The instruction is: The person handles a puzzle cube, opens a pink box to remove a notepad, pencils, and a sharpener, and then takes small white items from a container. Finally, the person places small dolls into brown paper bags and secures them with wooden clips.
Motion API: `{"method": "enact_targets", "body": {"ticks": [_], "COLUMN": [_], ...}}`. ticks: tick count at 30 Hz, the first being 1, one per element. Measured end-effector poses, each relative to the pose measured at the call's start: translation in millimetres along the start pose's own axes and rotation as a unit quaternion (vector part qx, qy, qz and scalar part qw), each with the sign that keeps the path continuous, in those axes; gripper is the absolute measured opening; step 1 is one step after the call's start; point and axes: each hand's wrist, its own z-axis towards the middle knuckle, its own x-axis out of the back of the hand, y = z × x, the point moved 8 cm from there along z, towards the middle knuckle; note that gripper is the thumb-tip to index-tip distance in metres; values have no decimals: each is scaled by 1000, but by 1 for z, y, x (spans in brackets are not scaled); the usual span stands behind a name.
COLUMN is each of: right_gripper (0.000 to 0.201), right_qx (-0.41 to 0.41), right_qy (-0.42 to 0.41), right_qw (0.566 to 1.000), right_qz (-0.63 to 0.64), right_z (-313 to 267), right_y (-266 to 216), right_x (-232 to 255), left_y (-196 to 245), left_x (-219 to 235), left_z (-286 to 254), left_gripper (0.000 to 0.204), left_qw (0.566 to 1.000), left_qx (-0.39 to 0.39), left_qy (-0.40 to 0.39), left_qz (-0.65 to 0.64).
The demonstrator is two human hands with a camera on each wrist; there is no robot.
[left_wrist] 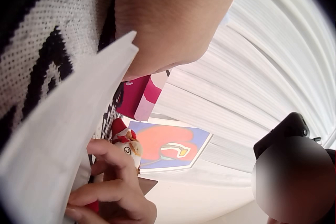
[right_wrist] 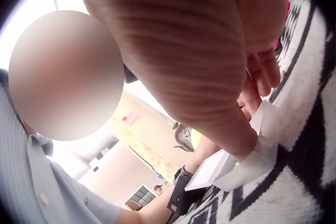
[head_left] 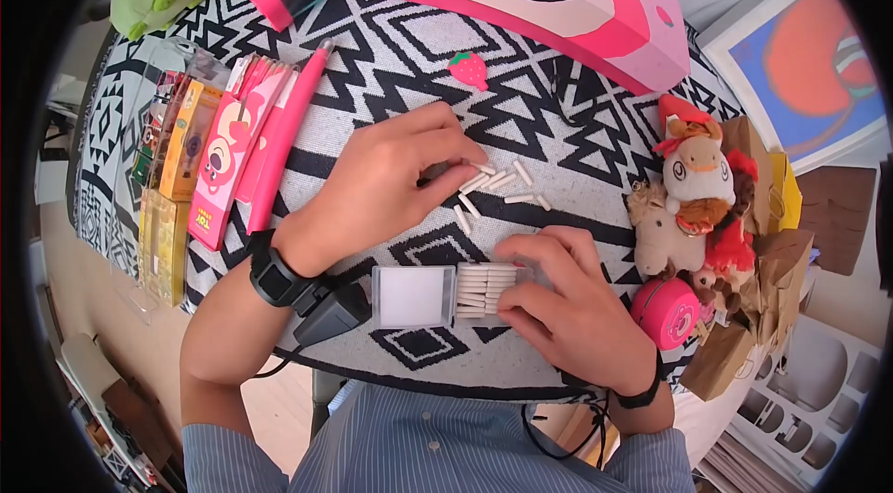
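A small clear box stands near the table's front edge, its lid (head_left: 413,298) folded out to the left and short white sticks (head_left: 473,290) lined up in its right half. The right hand (head_left: 581,307) holds that half at its right side, thumb and fingers at the walls. Beyond the box, loose white sticks (head_left: 498,180) lie scattered on the cloth. The left hand (head_left: 395,172) pinches one of them between thumb and index finger. In the right wrist view the right thumb touches the box wall (right_wrist: 252,171). The left wrist view shows the right hand (left_wrist: 118,182) behind a pale, blurred surface.
Pink pencil cases and packs (head_left: 237,153) lie on the left. At the back are a large pink bear box (head_left: 558,0) and a strawberry piece (head_left: 468,71). Plush toys (head_left: 693,186), a round pink case (head_left: 665,313) and paper bags (head_left: 726,358) stand on the right.
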Motion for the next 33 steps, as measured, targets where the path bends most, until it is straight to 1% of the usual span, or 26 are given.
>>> {"method": "enact_targets", "body": {"ticks": [5,8,14,17,19,20,22,23,25,26,28,30,32,33], "right_gripper": [22,23,23,24,22,22,27,27,32,35,34,33,28,28], "right_qx": [-6,-5,-7,-13,-9,-8,-50,-50,-61,-66,-50,-35,-12,-12], "right_qy": [4,5,9,11,38,38,170,171,182,189,182,174,186,186], "right_qw": [1000,1000,1000,1000,999,999,983,983,978,975,978,981,979,979], "right_qz": [-11,0,-12,-14,7,7,42,42,77,95,87,81,79,78], "right_z": [0,1,0,1,3,3,-3,-2,-2,-2,-3,-4,-5,-5], "right_y": [0,1,2,2,0,0,8,8,8,8,7,5,3,3], "right_x": [1,1,0,1,10,11,33,33,33,34,30,28,33,32], "left_y": [1,-1,-1,1,-1,2,6,6,20,21,32,33,38,38], "left_x": [1,0,1,2,4,8,11,10,5,3,-4,-10,-15,-15], "left_z": [0,0,0,0,0,0,0,-2,-4,-6,-10,-14,-16,-16], "left_gripper": [14,14,14,14,15,15,18,18,21,21,23,23,23,23], "left_qw": [1000,1000,1000,1000,996,996,988,988,985,985,980,978,973,974], "left_qx": [-7,9,-1,1,56,56,67,66,-29,-30,-69,-66,-85,-85], "left_qy": [1,-6,0,2,-9,-8,-13,-13,-44,-44,-78,-92,-116,-115], "left_qz": [0,3,3,-15,-73,-72,-136,-135,-163,-163,-168,-177,-178,-178]}}
